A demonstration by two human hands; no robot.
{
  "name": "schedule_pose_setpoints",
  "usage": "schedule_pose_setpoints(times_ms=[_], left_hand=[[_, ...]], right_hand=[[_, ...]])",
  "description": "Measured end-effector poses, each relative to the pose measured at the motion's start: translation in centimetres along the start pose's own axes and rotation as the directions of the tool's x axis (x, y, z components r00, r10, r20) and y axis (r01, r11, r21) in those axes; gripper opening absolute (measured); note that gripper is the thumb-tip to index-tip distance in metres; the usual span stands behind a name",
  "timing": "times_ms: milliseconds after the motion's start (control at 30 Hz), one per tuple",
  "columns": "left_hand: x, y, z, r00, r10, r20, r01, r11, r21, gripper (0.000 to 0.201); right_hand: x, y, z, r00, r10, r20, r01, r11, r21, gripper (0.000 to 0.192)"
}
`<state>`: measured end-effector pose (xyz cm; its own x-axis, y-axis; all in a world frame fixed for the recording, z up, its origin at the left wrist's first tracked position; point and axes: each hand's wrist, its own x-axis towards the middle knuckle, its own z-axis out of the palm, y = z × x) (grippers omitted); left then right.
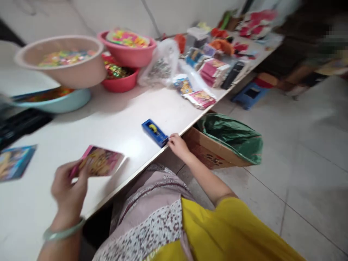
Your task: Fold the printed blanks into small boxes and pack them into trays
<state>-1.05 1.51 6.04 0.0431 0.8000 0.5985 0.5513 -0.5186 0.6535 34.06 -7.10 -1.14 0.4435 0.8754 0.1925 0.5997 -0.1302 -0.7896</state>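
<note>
Pink card packet (100, 161) sits pinched in the left hand (69, 188) at lower left; the right hand (178, 145), fingers curled, touches the blue tape dispenser (154, 132) at the table (114, 119) edge, mid-frame.

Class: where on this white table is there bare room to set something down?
Bare table lies between the blue tape dispenser, the pink card pack and the basins. The far end, around the stacked packets, is crowded.
</note>
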Motion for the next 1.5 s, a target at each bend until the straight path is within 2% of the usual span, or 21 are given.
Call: schedule_pose_setpoints(times_ms=[67, 133, 267, 400, 467, 533, 633, 700, 767, 833, 867, 967, 1033, 1067, 1100, 1133, 1200, 1267, 1333, 1433, 1500], left_hand=[[-1.0, -1.7, -0.2, 1.0, 0.01, -0.005, -0.01, 1.0, -0.006, 0.024], [-1.4, -2.0, 0.5, 0.996, 0.09, 0.022, -0.089, 0.995, -0.054, 0.023], [-1.5, 0.1, 1.6, 0.942, 0.321, 0.093, -0.313, 0.945, -0.097, 0.019], [-1.6, 1.6, 0.8, 0.904, 0.401, 0.147, -0.404, 0.915, -0.006, 0.04], [-1.9, 1.8, 0.1, 0.889, 0.423, 0.175, -0.441, 0.895, 0.075, 0.046], [-2.4, 1.8, -0.6, 0.875, 0.437, 0.209, -0.469, 0.872, 0.138, 0.045], [-3.0, 1.4, -1.5, 0.886, 0.42, 0.197, -0.452, 0.877, 0.162, 0.039], [-3.2, 0.6, -2.3, 0.922, 0.364, 0.132, -0.38, 0.917, 0.125, 0.032], [-3.2, -0.5, -3.5, 0.967, 0.25, 0.048, -0.252, 0.966, 0.059, 0.021], [-3.1, -1.7, -5.1, 0.996, 0.065, -0.054, -0.066, 0.998, -0.024, 0.011], [-3.1, -2.4, -6.1, 0.992, -0.046, -0.12, 0.037, 0.996, -0.078, 0.008], [-2.6, -5.0, -9.1, 0.895, -0.354, -0.272, 0.273, 0.916, -0.295, 0.019], [-1.8, -7.5, -11.0, 0.837, -0.463, -0.293, 0.321, 0.847, -0.424, 0.031], [-1.2, -8.9, -11.8, 0.818, -0.494, -0.294, 0.325, 0.819, -0.473, 0.036], [-0.5, -10.5, -12.5, 0.798, -0.519, -0.306, 0.327, 0.8, -0.504, 0.04], [0.4, -12.1, -13.0, 0.773, -0.541, -0.331, 0.339, 0.793, -0.506, 0.043], [2.7, -15.5, -13.4, 0.738, -0.564, -0.371, 0.429, 0.816, -0.387, 0.041], [5.3, -18.8, -13.1, 0.782, -0.542, -0.307, 0.542, 0.835, -0.093, 0.041], [7.7, -21.7, -12.3, 0.825, -0.55, -0.131, 0.565, 0.79, 0.237, 0.058], [10.2, -25.0, -11.1, 0.761, -0.645, 0.061, 0.533, 0.677, 0.508, 0.097], [11.0, -26.2, -10.6, 0.726, -0.675, 0.127, 0.51, 0.654, 0.559, 0.099]], right_hand=[[-0.6, -0.3, -0.4, 1.0, -0.024, 0.015, 0.023, 0.998, 0.06, 0.014], [-1.5, -2.2, -0.5, 0.992, -0.036, 0.117, 0.005, 0.967, 0.254, 0.011], [-2.4, -9.5, 1.2, 0.916, -0.133, 0.378, -0.137, 0.783, 0.606, 0.025], [-1.3, -15.9, 5.2, 0.829, -0.286, 0.48, -0.169, 0.69, 0.704, 0.032], [-0.7, -17.4, 7.1, 0.802, -0.314, 0.508, -0.175, 0.69, 0.702, 0.043], [-0.4, -17.9, 8.5, 0.778, -0.318, 0.542, -0.151, 0.743, 0.652, 0.053], [0.0, -18.5, 9.8, 0.749, -0.35, 0.563, 0.035, 0.869, 0.494, 0.059], [0.6, -19.1, 11.0, 0.722, -0.418, 0.551, 0.273, 0.904, 0.329, 0.056], [1.3, -20.0, 12.7, 0.674, -0.476, 0.565, 0.483, 0.862, 0.151, 0.056], [1.9, -20.8, 15.0, 0.621, -0.509, 0.596, 0.588, 0.805, 0.075, 0.058], [2.0, -21.1, 16.3, 0.592, -0.53, 0.607, 0.604, 0.79, 0.102, 0.059], [2.3, -21.9, 20.6, 0.485, -0.581, 0.653, 0.494, 0.799, 0.344, 0.046], [2.9, -22.8, 23.4, 0.41, -0.528, 0.743, 0.264, 0.849, 0.458, 0.042], [3.6, -23.6, 24.9, 0.392, -0.48, 0.785, 0.136, 0.874, 0.467, 0.043], [4.5, -24.5, 26.3, 0.404, -0.432, 0.806, 0.026, 0.886, 0.462, 0.046], [5.6, -25.7, 27.8, 0.445, -0.395, 0.804, -0.057, 0.883, 0.466, 0.049], [8.4, -28.7, 31.1, 0.566, -0.353, 0.745, -0.139, 0.85, 0.508, 0.053], [11.2, -32.1, 35.0, 0.66, -0.291, 0.693, -0.174, 0.837, 0.518, 0.051], [13.5, -35.4, 39.4, 0.694, -0.198, 0.692, -0.207, 0.866, 0.455, 0.044], [15.1, -39.2, 45.8, 0.696, -0.065, 0.715, -0.26, 0.905, 0.336, 0.03], [15.3, -40.5, 49.2, 0.684, -0.007, 0.729, -0.291, 0.914, 0.282, 0.024]])
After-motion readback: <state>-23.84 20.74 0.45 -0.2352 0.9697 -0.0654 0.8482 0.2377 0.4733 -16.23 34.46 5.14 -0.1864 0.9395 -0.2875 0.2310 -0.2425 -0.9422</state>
